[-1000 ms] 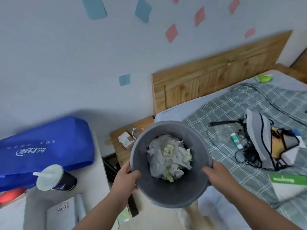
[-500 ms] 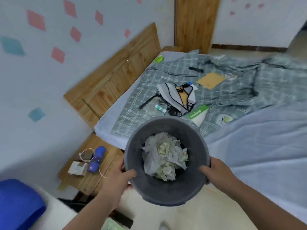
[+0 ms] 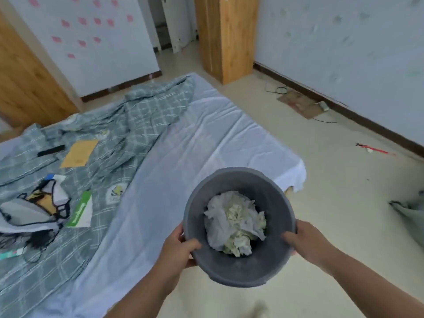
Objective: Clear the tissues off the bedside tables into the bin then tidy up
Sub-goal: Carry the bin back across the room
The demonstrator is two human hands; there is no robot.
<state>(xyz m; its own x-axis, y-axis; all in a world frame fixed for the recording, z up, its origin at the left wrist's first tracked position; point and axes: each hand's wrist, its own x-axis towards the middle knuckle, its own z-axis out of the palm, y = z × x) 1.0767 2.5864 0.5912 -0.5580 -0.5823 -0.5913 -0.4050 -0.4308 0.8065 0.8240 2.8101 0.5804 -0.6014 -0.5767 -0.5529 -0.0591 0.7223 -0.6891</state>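
In the head view, you held the grey bin (image 3: 241,269) out in front of you at about waist height, over the floor (image 3: 332,180) just beside the foot corner of the bed (image 3: 183,157). Your left hand (image 3: 176,246) gripped the near left rim with the thumb hooked inside, and your right hand (image 3: 307,242) gripped the right rim the same way, so both hands were closed on the bin. The crumpled tissues (image 3: 234,221) lay in a loose heap at its bottom, and the mouth was tipped towards you. That tilt was the first risk, I judged: the tissues were light and not packed down, so a quick turn or more tipping could have shaken some out onto the floor or the sheet. The second was the grip itself, which held only the rim; a slip of either thumb would probably have swung the bin and dumped it. The bin also hid the floor right under it, so you could have knocked the bed corner with a knee. Further off, a cable (image 3: 277,89) and a red object (image 3: 374,149) lay on the floor near the wall, and a grey bag (image 3: 410,214) sat at the right edge; any of these could have caught a foot. No tabletop was in view, so I could not tell whether tissues remained there.
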